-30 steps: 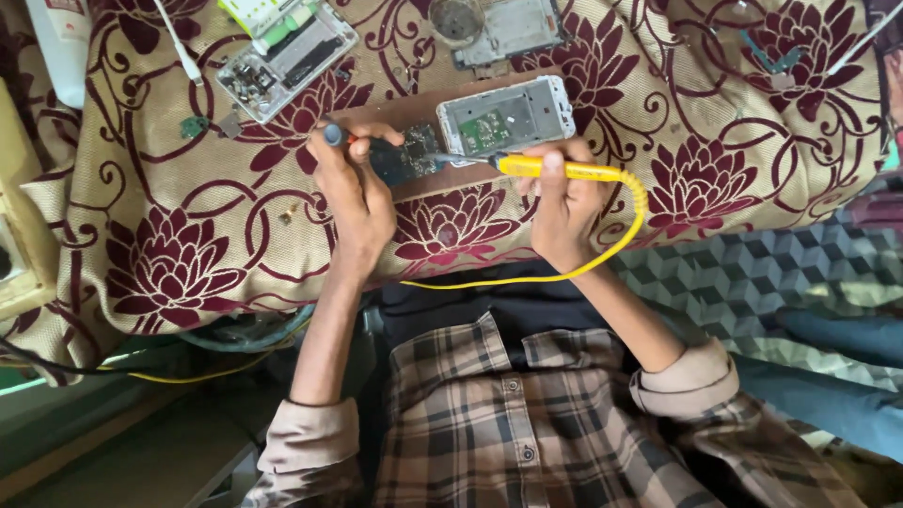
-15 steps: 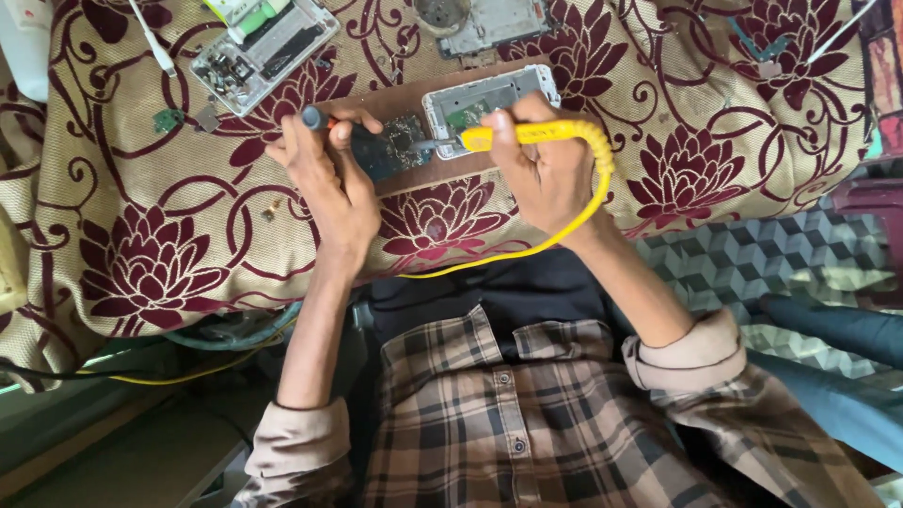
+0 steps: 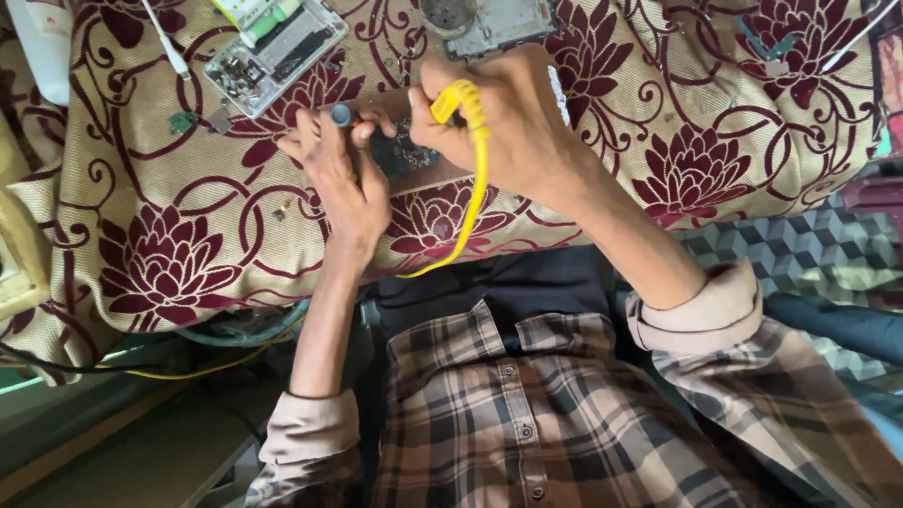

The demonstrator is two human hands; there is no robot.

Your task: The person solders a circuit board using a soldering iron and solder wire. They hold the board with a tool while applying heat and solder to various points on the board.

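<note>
A dark circuit board [image 3: 400, 150] is pressed onto a brown slab [image 3: 423, 174] by the left hand [image 3: 343, 174], whose fingers are also clenched round a small dark-tipped tool [image 3: 342, 116]. A yellow tool [image 3: 456, 99] is grasped in the right hand [image 3: 513, 122], its fist closed round the handle, with the tip hidden behind the fingers just above the board. From that grip a yellow cable [image 3: 475, 202] is seen hanging down past the slab towards the plaid shirt [image 3: 527, 414]. The board is held between the two hands, touching the left fingertips. Beyond the right knuckles an opened phone frame [image 3: 499, 21] is laid on the floral cloth [image 3: 169, 245]. Up and left of the left hand a second opened phone [image 3: 273, 47] is laid, with a small green chip [image 3: 181, 122] near it. A small brass part [image 3: 280, 211] is seen on the cloth just left of the left wrist.
</note>
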